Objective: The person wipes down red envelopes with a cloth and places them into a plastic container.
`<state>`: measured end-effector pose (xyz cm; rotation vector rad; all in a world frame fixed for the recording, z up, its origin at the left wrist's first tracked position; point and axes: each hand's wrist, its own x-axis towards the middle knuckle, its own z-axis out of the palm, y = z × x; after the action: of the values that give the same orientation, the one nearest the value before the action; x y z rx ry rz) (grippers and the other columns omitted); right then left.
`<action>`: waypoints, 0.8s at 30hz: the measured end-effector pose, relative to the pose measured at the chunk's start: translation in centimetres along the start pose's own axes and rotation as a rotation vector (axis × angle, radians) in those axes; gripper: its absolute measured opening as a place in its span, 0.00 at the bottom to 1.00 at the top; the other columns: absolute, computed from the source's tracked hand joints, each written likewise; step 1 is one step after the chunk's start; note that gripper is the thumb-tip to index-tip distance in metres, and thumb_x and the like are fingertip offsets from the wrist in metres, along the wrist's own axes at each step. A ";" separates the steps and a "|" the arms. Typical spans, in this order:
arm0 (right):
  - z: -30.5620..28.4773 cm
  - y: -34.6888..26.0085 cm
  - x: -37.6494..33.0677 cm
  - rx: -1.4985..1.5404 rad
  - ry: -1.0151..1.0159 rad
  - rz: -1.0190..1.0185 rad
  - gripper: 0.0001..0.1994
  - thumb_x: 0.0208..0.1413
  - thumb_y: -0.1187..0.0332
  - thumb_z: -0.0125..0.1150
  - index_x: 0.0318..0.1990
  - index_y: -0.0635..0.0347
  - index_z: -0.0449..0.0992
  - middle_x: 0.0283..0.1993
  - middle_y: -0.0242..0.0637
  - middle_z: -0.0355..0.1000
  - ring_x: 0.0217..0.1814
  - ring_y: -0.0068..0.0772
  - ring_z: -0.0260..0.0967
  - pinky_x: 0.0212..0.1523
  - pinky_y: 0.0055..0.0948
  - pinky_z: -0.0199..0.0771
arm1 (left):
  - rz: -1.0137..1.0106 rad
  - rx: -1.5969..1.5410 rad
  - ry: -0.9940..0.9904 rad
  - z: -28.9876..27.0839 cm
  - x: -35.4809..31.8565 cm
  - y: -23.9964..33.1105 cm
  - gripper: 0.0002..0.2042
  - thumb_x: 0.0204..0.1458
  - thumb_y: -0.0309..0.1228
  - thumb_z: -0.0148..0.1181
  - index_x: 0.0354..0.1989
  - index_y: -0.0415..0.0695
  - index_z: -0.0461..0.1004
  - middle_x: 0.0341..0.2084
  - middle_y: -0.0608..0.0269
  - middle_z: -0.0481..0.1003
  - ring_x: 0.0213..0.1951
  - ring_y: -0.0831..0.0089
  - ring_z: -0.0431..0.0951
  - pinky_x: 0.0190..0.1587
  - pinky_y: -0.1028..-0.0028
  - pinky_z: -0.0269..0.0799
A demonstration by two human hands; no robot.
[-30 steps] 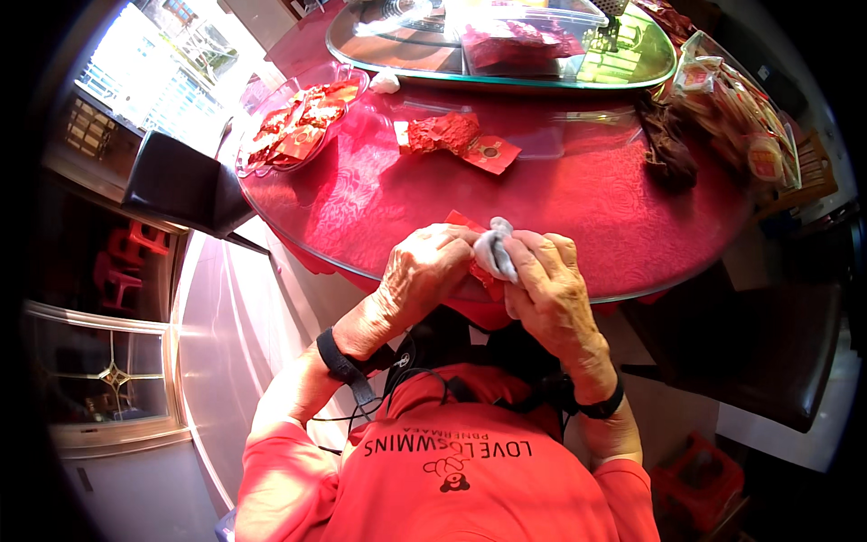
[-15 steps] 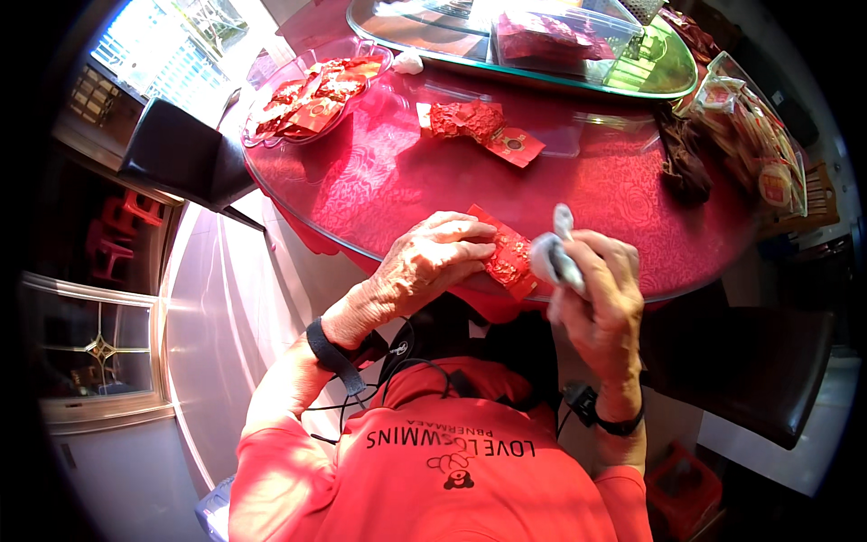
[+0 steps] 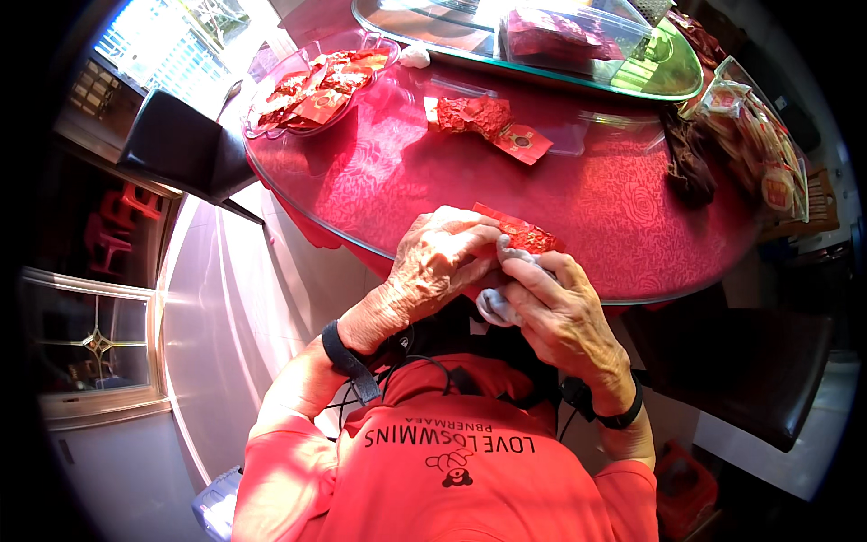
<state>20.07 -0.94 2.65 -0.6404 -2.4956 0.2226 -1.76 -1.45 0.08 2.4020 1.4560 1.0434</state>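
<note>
At the near edge of the table, a crinkled red packet shows just beyond my fingertips. My left hand has its fingers bent at the packet's left end, partly hiding it. A crumpled white cloth is bunched in my right hand, one part hanging below the fingers and another pressed near the packet's lower side. The fingertips of both hands nearly meet there. Farther in on the table lie a similar crinkled red packet and a flat red packet overlapping it.
A clear scalloped dish of red packets stands at the far left, beside a small white wad. A glass turntable carries a clear box. Dark cloth and bagged packets lie right. Black chairs flank the table.
My right hand has brought the white cloth left and down, close against the packet and my left hand. The packet now sits more hidden behind my fingers.
</note>
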 end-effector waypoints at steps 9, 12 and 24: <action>-1.6 1.5 -2.7 0.237 0.341 0.336 0.21 0.41 0.84 0.61 0.48 0.66 0.75 0.54 0.47 0.70 0.52 0.50 0.69 0.51 0.40 0.73 | 0.062 0.106 0.022 0.6 0.4 1.0 0.21 0.43 0.38 0.72 0.48 0.51 0.78 0.39 0.65 0.75 0.39 0.62 0.73 0.42 0.65 0.66; -0.2 2.4 -1.2 0.067 0.353 0.309 0.20 0.45 0.79 0.64 0.50 0.67 0.74 0.57 0.50 0.70 0.55 0.51 0.68 0.54 0.42 0.70 | 0.009 0.122 0.037 0.8 0.8 1.8 0.20 0.42 0.36 0.73 0.46 0.51 0.79 0.35 0.65 0.74 0.36 0.62 0.71 0.41 0.65 0.66; -1.8 2.4 -2.4 -0.040 0.070 0.198 0.20 0.38 0.77 0.65 0.44 0.62 0.74 0.44 0.40 0.71 0.46 0.46 0.68 0.49 0.41 0.70 | -0.070 0.144 0.091 1.6 0.5 1.7 0.15 0.42 0.35 0.71 0.41 0.53 0.80 0.33 0.69 0.71 0.39 0.67 0.71 0.41 0.67 0.66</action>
<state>23.78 0.03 2.36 -0.8980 -2.3755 0.2202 0.65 -1.55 -0.09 2.4078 1.6867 1.0794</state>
